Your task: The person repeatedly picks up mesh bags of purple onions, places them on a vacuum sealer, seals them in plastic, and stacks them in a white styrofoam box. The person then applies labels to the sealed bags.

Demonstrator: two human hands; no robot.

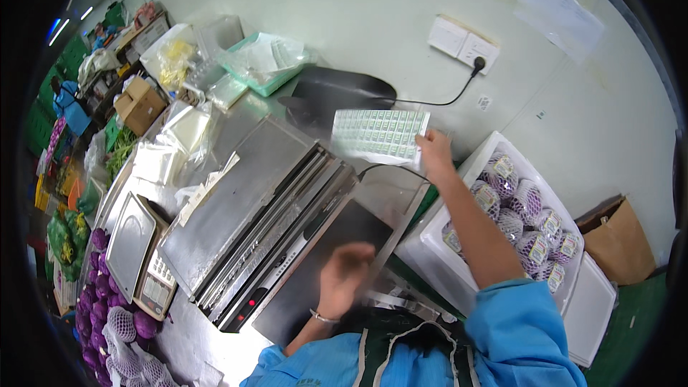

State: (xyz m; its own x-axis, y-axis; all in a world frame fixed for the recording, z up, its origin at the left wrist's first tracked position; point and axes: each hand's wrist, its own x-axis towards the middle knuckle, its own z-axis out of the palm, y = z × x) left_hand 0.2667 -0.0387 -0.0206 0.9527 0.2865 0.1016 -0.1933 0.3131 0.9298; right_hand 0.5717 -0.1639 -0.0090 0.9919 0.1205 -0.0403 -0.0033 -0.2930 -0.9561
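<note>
My right hand grips the right edge of a sheet of printed labels, holding it up past the far end of a stainless steel film-wrapping machine. Green and white labels in rows cover the sheet. My left hand is blurred, bent at the wrist, over the dark plate at the machine's near side. Its fingers are too smeared to tell whether they are apart or hold anything. Red lights glow on the machine's control strip.
A white foam box on the right holds several purple vegetables in net sleeves with labels. A weighing scale stands left of the machine, beside piled purple vegetables. Behind lie a green tray and plastic bags. A power cord reaches a wall socket.
</note>
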